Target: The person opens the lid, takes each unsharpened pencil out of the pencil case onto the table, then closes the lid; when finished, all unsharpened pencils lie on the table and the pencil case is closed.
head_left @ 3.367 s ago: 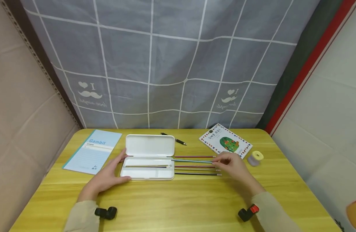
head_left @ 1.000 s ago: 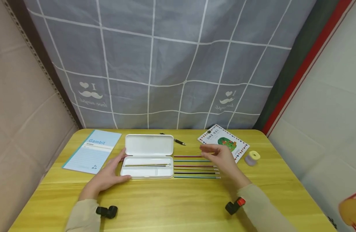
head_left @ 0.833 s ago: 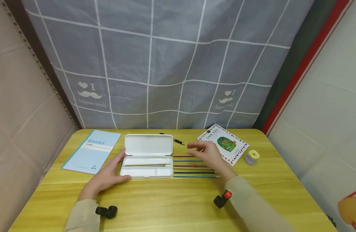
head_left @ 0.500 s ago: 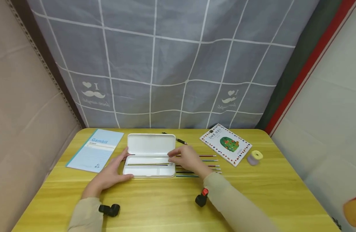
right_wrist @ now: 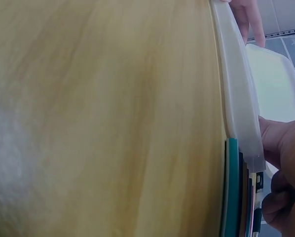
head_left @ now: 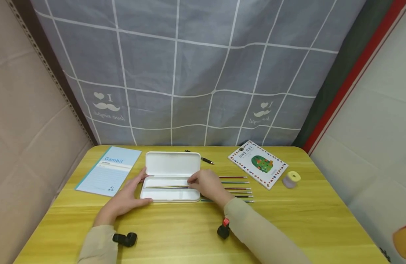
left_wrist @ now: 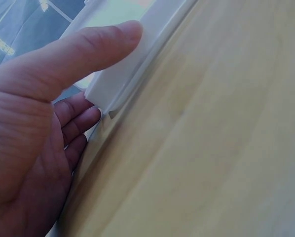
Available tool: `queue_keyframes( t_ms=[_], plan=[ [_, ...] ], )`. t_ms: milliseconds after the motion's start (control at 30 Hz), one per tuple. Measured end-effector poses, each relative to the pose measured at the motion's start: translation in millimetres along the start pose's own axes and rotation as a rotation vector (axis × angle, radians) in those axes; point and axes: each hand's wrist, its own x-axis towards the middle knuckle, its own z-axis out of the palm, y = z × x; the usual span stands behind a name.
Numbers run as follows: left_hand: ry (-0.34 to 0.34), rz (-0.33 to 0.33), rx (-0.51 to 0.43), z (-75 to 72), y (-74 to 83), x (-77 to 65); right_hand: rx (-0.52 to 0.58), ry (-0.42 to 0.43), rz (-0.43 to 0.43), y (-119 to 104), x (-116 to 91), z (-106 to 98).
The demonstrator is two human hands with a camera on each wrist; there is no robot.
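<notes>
A white pencil case lies with its lid raised, and gold and dark pencils rest in its tray. My left hand holds the case's left end, thumb along the front edge and fingers round the corner. My right hand reaches over the right end of the tray. Its thumb and forefinger pinch the pencils' right end, which the hand hides. In the right wrist view this thumb is inside the case wall. Right of the case, several pencils lie in a row, partly under the hand.
A blue notebook lies at the left. Behind the case is a black pen. A white booklet with a green picture and a small yellow-lidded jar are at the right. A grey checked cloth hangs behind the table.
A blue-green pencil my right hand held was laid in the row, and another now lies at its front. The right hand then moved left to the pencils in the case. My left hand stayed.
</notes>
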Motion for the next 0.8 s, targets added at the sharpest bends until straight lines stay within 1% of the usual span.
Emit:
queue_keyframes(
  t_ms=[200,300,500,800],
  plan=[
    [0.003,-0.001,-0.002,0.3,-0.2,-0.2,-0.029,-0.041,-0.035,-1.4,1.4,-1.7],
    [0.004,0.002,-0.003,0.6,0.1,0.1,-0.033,-0.046,-0.044,-0.9,1.5,-2.0],
    [0.006,0.007,0.002,0.7,0.6,-0.1,0.022,-0.036,-0.008,-0.1,-0.2,-1.5],
    [0.011,0.015,0.001,-0.8,2.2,-1.9,0.066,-0.001,0.003,1.7,-2.6,-0.7]
  ],
)
